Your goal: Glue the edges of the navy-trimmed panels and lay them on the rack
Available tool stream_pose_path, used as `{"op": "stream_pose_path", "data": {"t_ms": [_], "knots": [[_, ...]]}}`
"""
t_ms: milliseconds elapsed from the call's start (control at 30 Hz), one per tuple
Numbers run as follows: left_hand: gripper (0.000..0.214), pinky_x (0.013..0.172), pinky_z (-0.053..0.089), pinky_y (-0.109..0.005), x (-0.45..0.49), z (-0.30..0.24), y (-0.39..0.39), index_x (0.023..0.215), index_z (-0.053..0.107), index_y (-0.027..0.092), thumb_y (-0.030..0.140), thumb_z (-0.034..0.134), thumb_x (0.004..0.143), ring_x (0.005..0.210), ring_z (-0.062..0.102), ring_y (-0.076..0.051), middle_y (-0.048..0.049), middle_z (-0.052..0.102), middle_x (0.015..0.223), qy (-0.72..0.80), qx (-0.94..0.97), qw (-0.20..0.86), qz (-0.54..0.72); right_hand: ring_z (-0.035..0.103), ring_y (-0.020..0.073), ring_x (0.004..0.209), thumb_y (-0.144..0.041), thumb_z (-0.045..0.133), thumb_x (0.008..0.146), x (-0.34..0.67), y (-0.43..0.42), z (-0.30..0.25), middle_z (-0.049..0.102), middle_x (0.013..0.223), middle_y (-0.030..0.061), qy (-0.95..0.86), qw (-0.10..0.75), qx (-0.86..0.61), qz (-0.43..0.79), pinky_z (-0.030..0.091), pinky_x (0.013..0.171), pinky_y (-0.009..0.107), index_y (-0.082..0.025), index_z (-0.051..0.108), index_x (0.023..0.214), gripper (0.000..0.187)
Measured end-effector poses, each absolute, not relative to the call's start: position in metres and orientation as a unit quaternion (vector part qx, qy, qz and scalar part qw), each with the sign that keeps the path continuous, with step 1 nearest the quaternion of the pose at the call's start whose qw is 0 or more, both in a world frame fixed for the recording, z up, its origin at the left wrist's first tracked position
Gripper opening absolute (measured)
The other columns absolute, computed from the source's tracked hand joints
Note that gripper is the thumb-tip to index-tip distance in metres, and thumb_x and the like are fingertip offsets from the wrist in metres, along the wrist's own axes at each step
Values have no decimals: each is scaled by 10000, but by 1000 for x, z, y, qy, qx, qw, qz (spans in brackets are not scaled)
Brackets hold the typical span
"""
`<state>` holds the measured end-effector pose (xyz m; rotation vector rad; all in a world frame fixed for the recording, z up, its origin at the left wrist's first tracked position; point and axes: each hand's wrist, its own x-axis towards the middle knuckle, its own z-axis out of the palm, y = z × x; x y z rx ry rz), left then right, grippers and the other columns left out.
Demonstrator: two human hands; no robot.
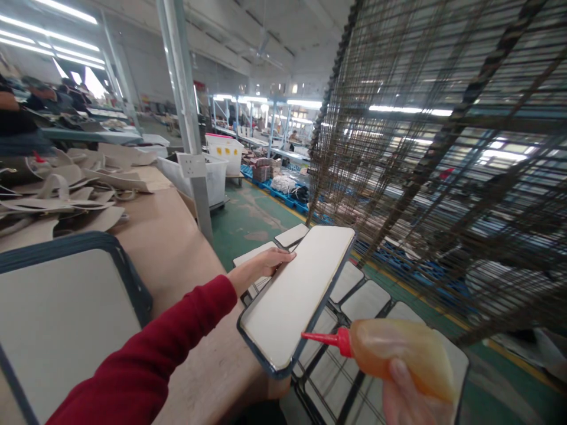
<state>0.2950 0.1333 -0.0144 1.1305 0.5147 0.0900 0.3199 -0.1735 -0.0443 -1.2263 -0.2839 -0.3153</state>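
My left hand point(271, 262) grips a flat white panel point(301, 295) with a dark blue border by its left long edge, the thumb lying on the white face. The panel is tilted over the table's corner. In my right hand point(410, 392) is a squeeze bottle point(398, 351) of amber liquid, lying nearly level. Its red nozzle tip touches or nearly touches the panel's right edge near the lower end. A thin yellowish line runs along that edge. Part of my right hand is cut off by the frame's bottom.
Similar panels point(365, 300) lie on a rack below. A stack of large dark-edged panels point(66, 295) sits on the wooden table point(155, 224), with loose cut pieces point(66, 183) behind. A metal post point(186, 118) stands beyond; a wire rack point(420, 130) leans at right.
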Motion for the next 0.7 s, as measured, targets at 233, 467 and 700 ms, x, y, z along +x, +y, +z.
{"op": "stream_pose_path", "data": {"t_ms": [233, 467, 700], "knots": [[397, 594, 512, -315, 296, -11, 141, 658, 650, 111, 310, 916, 441, 555, 635, -195, -72, 697, 604, 274, 533, 798, 65, 635, 218, 766, -335, 886, 498, 315, -176, -62, 679, 904, 41, -87, 822, -557, -77, 553, 717, 335, -186, 639, 1076, 646], [375, 558, 437, -267, 302, -11, 141, 637, 623, 146, 357, 888, 478, 551, 601, -165, -24, 665, 572, 299, 558, 760, 144, 642, 232, 961, -446, 785, 658, 323, -161, -34, 653, 1129, 29, -92, 859, -504, -11, 568, 814, 389, -273, 658, 1055, 451], [442, 518, 380, -233, 299, -14, 96, 651, 627, 140, 458, 861, 452, 512, 546, -126, 5, 635, 568, 236, 608, 740, 163, 617, 198, 953, -285, 852, 560, 376, -139, 9, 659, 994, 30, -126, 873, -439, -172, 475, 971, 434, -199, 645, 986, 481]]}}
